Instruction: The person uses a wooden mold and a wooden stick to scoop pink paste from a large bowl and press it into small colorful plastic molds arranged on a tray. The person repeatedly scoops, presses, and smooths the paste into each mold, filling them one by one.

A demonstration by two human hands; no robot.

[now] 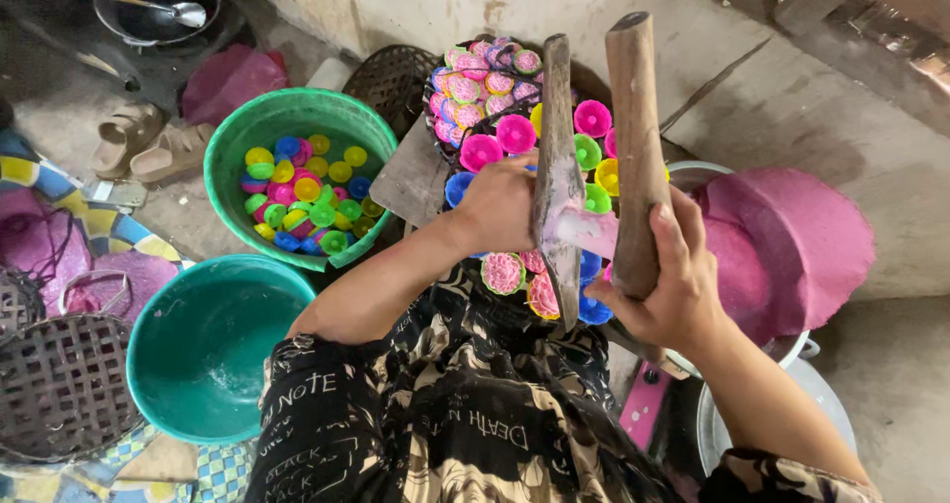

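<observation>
Right hand (678,290) fingers wrapped around wooden handle (635,147); left hand (500,204) apparently gripping worn, pink-smeared wooden paddle (557,182).

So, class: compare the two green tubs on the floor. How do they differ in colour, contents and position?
The light green tub holds many small coloured plastic cups; the teal tub holds none and shows only a pale wet film. The light green tub sits farther from the person, the teal tub nearer, beside the knee. Both are round, open plastic tubs, to the person's left.
</observation>
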